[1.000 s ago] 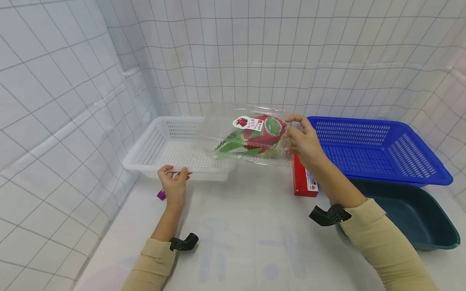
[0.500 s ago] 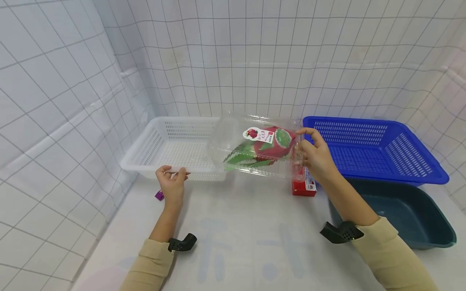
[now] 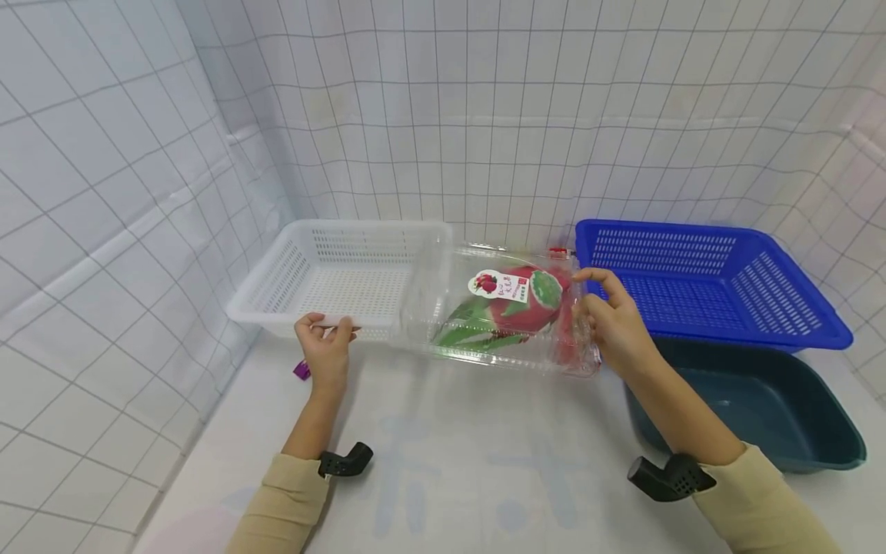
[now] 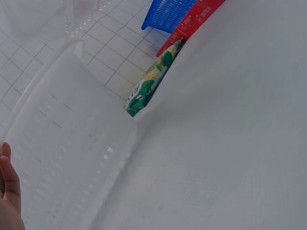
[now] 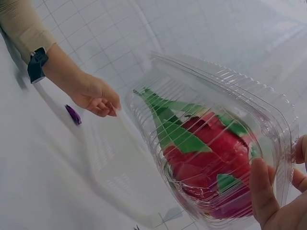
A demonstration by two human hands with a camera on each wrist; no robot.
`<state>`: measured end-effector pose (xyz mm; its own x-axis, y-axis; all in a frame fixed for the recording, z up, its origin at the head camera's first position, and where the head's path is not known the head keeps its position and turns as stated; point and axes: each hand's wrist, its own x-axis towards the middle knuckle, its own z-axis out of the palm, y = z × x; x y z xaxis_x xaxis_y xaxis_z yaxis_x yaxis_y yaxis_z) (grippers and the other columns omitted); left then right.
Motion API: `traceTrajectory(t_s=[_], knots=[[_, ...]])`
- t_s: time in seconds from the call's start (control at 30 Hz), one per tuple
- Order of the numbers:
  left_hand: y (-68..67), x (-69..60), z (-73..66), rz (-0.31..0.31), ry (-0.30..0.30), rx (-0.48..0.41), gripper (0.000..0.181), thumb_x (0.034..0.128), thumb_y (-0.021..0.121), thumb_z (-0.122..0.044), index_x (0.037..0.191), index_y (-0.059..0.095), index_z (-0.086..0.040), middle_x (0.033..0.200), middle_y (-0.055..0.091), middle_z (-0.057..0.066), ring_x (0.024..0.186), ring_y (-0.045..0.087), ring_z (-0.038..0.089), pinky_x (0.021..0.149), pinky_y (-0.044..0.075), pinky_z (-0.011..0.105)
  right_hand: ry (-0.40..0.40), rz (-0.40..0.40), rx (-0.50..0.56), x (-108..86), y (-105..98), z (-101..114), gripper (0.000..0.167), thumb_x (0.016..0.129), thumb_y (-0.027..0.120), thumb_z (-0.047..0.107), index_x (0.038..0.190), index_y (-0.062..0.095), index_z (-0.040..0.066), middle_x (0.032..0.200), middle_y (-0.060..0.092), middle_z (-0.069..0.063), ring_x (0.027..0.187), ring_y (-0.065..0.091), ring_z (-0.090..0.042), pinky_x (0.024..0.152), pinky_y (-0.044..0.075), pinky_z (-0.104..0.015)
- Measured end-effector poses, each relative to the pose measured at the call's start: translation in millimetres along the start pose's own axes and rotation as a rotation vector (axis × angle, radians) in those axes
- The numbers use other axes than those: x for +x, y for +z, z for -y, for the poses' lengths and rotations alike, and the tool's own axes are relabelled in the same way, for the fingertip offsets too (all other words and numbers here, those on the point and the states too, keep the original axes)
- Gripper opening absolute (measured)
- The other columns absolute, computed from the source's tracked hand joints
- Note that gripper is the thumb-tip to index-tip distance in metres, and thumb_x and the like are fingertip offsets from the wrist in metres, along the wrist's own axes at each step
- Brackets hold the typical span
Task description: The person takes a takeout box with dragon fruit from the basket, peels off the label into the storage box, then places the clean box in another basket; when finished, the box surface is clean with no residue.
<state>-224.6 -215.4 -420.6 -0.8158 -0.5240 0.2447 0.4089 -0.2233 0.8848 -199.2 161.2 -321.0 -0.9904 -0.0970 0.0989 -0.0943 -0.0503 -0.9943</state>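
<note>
My left hand [image 3: 324,358] pinches the front rim of the white perforated basket [image 3: 325,288]. In the left wrist view, part of the hand [image 4: 9,184] shows on that rim at the left edge. My right hand [image 3: 621,327] grips the right end of a clear plastic clamshell box [image 3: 422,308], held up between the white and blue baskets. Inside lies a red dragon fruit [image 3: 529,308] with green leafy tips, under a white label with a fruit picture. In the right wrist view, the fingers [image 5: 261,187] hold the clamshell's edge. Its left end overlaps the white basket's right side.
A blue basket [image 3: 692,300] stands at the back right, a dark green basin [image 3: 761,408] before it. A purple packet [image 3: 301,370] lies beside the white basket. Behind the clamshell, a red box [image 4: 199,19] and a green packet [image 4: 153,79] show in the left wrist view.
My right hand has brought the clamshell down, nearer, and slightly to the right. It now covers most of the red box. The left hand stays on the white basket's rim.
</note>
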Motion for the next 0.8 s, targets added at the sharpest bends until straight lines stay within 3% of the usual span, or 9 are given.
traceTrajectory(t_s=[0.13, 0.27, 0.47, 0.8], knots=[[-0.2, 0.2, -0.1, -0.003, -0.002, -0.005, 0.037, 0.0896, 0.055, 0.012, 0.107, 0.031, -0.010, 0.096, 0.046, 0.011, 0.068, 0.062, 0.010, 0.066, 0.053, 0.019, -0.010, 0.014, 0.026, -8.6, -1.7, -2.9, 0.033, 0.094, 0.039, -0.001, 0.114, 0.050, 0.023, 0.118, 0.033, -0.006, 0.056, 0.041, -0.009, 0.050, 0.037, -0.016], [-0.7, 1.0, 1.1, -0.001, -0.001, -0.003, 0.037, 0.0900, 0.056, 0.011, 0.108, 0.031, -0.010, 0.095, 0.047, 0.011, 0.068, 0.063, 0.010, 0.066, 0.054, 0.019, -0.012, 0.039, 0.063, -18.2, -4.0, -6.7, 0.034, 0.094, 0.039, -0.003, 0.113, 0.050, 0.022, 0.121, 0.034, -0.007, 0.062, 0.050, -0.008, 0.054, 0.046, -0.017], [-1.3, 1.6, 2.3, 0.007, -0.002, -0.003, 0.037, 0.0908, 0.057, 0.010, 0.109, 0.031, -0.010, 0.095, 0.047, 0.011, 0.069, 0.063, 0.010, 0.067, 0.054, 0.019, -0.017, 0.079, 0.117, -32.5, -9.7, -15.5, 0.034, 0.094, 0.039, -0.005, 0.113, 0.050, 0.021, 0.091, 0.056, -0.004, 0.063, 0.059, -0.012, 0.054, 0.052, -0.020], [-0.3, 0.2, 0.6, 0.005, 0.002, 0.024, 0.036, 0.0910, 0.056, 0.010, 0.109, 0.031, -0.009, 0.095, 0.046, 0.011, 0.069, 0.064, 0.011, 0.068, 0.054, 0.021, -0.043, 0.125, 0.162, -49.6, -15.2, -36.4, 0.034, 0.095, 0.037, -0.007, 0.113, 0.050, 0.019, 0.066, 0.053, 0.001, 0.049, 0.050, -0.011, 0.045, 0.047, -0.019]])
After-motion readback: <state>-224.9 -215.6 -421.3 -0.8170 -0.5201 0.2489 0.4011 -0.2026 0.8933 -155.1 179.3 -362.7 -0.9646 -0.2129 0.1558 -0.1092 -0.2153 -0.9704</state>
